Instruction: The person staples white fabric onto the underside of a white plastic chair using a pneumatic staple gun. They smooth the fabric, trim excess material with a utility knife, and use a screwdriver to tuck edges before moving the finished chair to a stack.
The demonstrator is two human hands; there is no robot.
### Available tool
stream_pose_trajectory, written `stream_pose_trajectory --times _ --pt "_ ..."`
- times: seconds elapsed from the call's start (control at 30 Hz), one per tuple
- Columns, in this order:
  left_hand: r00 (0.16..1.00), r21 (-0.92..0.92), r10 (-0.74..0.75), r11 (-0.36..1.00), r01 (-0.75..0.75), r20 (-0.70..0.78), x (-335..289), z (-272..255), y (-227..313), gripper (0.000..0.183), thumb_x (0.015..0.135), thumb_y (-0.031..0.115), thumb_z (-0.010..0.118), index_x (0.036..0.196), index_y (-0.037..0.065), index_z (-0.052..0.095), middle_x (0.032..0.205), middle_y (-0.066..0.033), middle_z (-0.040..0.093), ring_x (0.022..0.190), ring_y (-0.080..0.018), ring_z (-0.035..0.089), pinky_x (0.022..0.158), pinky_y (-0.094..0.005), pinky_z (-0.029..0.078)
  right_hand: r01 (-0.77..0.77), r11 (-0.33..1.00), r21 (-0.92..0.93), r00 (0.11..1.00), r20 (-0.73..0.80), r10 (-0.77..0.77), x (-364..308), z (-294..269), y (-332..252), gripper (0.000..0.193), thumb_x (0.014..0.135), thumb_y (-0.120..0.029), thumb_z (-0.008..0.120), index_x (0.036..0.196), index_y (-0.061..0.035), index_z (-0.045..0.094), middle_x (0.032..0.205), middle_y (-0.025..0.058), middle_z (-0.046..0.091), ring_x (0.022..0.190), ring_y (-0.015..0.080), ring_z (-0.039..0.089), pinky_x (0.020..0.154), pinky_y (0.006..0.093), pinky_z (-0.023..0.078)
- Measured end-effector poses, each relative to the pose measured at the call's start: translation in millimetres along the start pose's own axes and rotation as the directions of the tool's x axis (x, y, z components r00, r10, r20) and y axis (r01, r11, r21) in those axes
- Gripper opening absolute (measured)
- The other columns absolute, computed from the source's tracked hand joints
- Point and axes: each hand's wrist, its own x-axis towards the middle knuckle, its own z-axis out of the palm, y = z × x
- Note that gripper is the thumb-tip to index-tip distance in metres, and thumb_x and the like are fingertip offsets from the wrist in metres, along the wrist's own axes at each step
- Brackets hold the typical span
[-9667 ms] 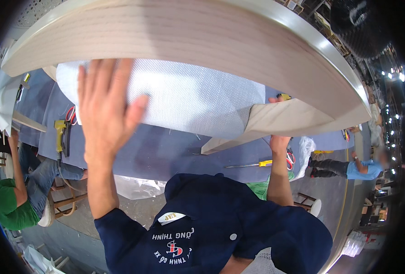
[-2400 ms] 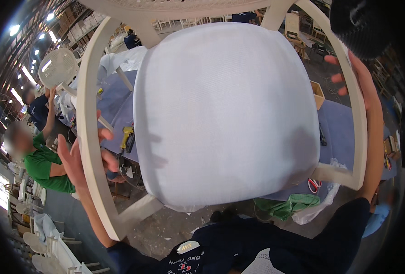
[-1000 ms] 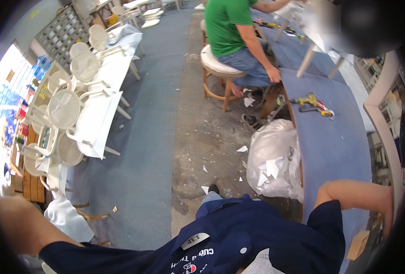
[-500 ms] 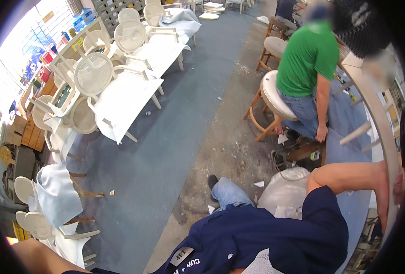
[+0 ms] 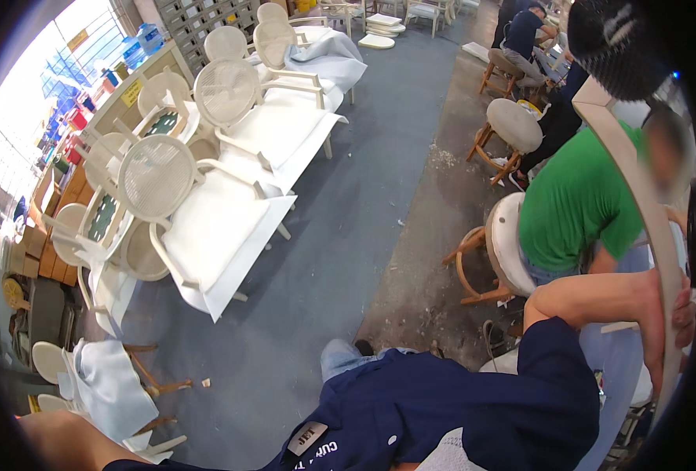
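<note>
At the right edge my right hand is closed round a long curved beige bar, which looks like part of a chair frame. Its fingers wrap the far side of the bar at about its middle. The bar rises above the hand to a squared corner and runs down below it. My left forearm enters at the lower left corner; the left hand lies outside the picture.
Beige armchairs with white seat covers line the left side of a grey-blue floor. On the right a co-worker in a green shirt sits on a round stool. Another padded stool and more people are beyond.
The view has shifted, and the armchairs sit lower and the stools farther right. The co-worker in green now leans forward toward the bench. My right hand keeps its hold on the chair frame.
</note>
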Motion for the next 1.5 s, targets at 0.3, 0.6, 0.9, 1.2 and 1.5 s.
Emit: stream_pose_trajectory --times 0.3,0.6,0.9,1.2,1.5 --pt "1.0 -0.033 0.025 0.999 -0.024 0.017 195 -22 -137 0.044 0.098 0.03 0.051 0.121 -0.008 0.046 0.084 -0.0089 0.054 0.05 -0.0129 0.053 0.042 -0.0262 0.045 -0.019 0.941 -0.337 0.972 -0.227 -0.061 -89 -45 134 0.05 0.079 -0.07 0.067 0.095 -0.0233 0.062 0.078 -0.008 0.058 0.043 0.0078 0.045 0.043 0.0257 0.036" --pt "0.993 -0.087 0.068 0.994 -0.06 0.091 429 -18 -253 0.044 0.097 0.03 0.052 0.119 -0.007 0.047 0.084 -0.0086 0.054 0.05 -0.0129 0.052 0.042 -0.0262 0.045 0.001 0.834 -0.552 0.981 -0.161 -0.107 -144 -115 263 0.054 0.072 -0.096 0.041 0.079 -0.0431 0.048 0.058 -0.0102 0.037 0.042 0.0087 0.04 0.046 0.0283 0.036" --pt "0.982 -0.106 0.117 0.989 -0.102 0.15 663 31 -375 0.043 0.097 0.031 0.053 0.118 -0.006 0.048 0.083 -0.0082 0.054 0.05 -0.0128 0.052 0.043 -0.0262 0.044 0.018 0.816 -0.578 0.893 -0.358 -0.274 -279 -141 460 0.055 0.075 -0.095 0.038 0.077 -0.0403 0.046 0.058 -0.0092 0.042 0.042 0.0062 0.04 0.043 0.0245 0.032" --pt "0.98 -0.066 0.144 0.988 -0.136 0.136 894 70 -458 0.042 0.096 0.031 0.054 0.117 -0.006 0.05 0.082 -0.0078 0.054 0.05 -0.0128 0.052 0.043 -0.0262 0.044 0.013 0.75 -0.661 0.961 -0.198 -0.192 -365 -267 685 0.056 0.071 -0.097 0.039 0.079 -0.0415 0.042 0.061 -0.011 0.049 0.046 0.0072 0.046 0.047 0.0241 0.037" --pt "0.982 -0.021 0.175 0.985 -0.174 0.069 1089 103 -567 0.042 0.095 0.032 0.055 0.115 -0.005 0.051 0.081 -0.0075 0.055 0.05 -0.0128 0.052 0.043 -0.0261 0.043 0.06 0.751 -0.657 0.952 -0.188 -0.241 -463 -349 897 0.058 0.083 -0.086 0.04 0.103 -0.0332 0.053 0.062 -0.0035 0.054 0.043 0.0063 0.049 0.042 0.0204 0.041"
